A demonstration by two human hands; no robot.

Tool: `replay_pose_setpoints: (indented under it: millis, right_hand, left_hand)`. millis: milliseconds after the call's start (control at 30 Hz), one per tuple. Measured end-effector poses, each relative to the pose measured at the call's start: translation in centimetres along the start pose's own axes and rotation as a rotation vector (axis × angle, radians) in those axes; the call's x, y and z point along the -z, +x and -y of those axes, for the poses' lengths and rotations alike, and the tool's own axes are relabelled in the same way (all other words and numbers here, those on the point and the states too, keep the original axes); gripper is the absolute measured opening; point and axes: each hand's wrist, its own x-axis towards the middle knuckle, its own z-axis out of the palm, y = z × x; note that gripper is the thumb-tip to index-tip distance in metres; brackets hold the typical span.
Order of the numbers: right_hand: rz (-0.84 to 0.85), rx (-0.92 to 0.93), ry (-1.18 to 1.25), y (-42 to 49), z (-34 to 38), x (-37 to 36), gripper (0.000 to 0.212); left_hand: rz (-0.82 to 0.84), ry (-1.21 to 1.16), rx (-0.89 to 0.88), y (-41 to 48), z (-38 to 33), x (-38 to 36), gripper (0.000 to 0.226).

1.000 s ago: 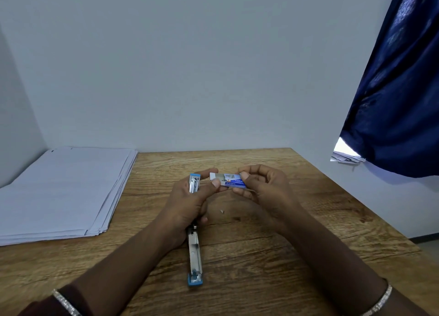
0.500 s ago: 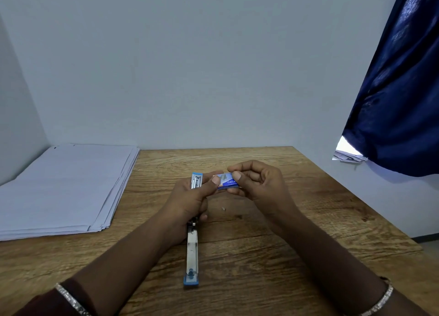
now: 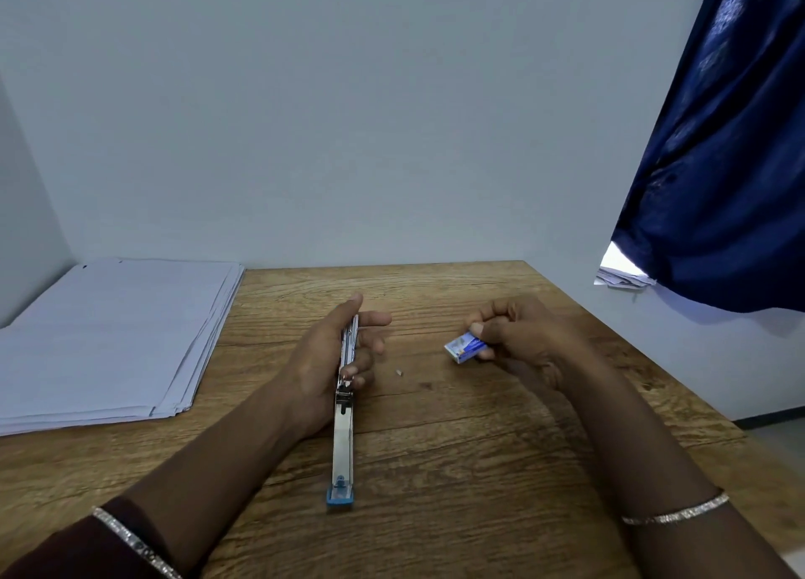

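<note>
Cutting off a dark maroon sleeve [image 3: 65, 552] and part of a thin glittering silver bangle [image 3: 130, 539] at the bottom-left corner; showing a matching bangle [image 3: 675, 511] on the right forearm in full.

Resting the near half of a long silver metal stapler [image 3: 343, 439], swung open into one straight line, flat on the brown wood-grain desk [image 3: 435, 526], blue plastic end nearest the camera. Gripping the far half edge-up in the left hand [image 3: 324, 360]: thumb lying along the top, lower fingers curling round the metal, index finger sticking out straight to the right. Hiding the stapler's far tip and the inside of its channel behind thumb and palm, so not telling what is inside.

Leaving a tiny pale scrap [image 3: 399, 373] on the desk between the hands, too small for naming.

Pinching a small white-and-blue cardboard box [image 3: 464, 348] in the right hand [image 3: 522, 339], thumb on top, fingers curled beneath, right of the stapler and well apart from it, low over the desk; not showing whether touching the wood. Covering the box's right end with fingers; blurring its print past reading.

Farther back on the left, carrying a thick fanned stack of white paper sheets [image 3: 113, 339], running off the left edge. Ending at a plain pale grey wall [image 3: 348, 121]. Hanging at upper right, cropped by the right edge: a dark blue fabric curtain [image 3: 723, 164], half-covering a few white papers [image 3: 623, 275] in bright light.
</note>
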Motion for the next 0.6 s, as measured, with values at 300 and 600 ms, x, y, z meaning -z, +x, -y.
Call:
replay_pose_setpoints:
  millis: [300,600]
  right_hand:
    - [-0.033,0.042,-0.329,0.6,-0.7,-0.5,0.007]
    - [0.061,0.349,0.167,-1.3,1.0,-2.5,0.007]
  left_hand:
    - [0.049,-0.146,-0.033,-0.3,-0.3,-0.4,0.037]
    - [0.010,-0.104,-0.065,-0.4,-0.4,-0.5,0.041]
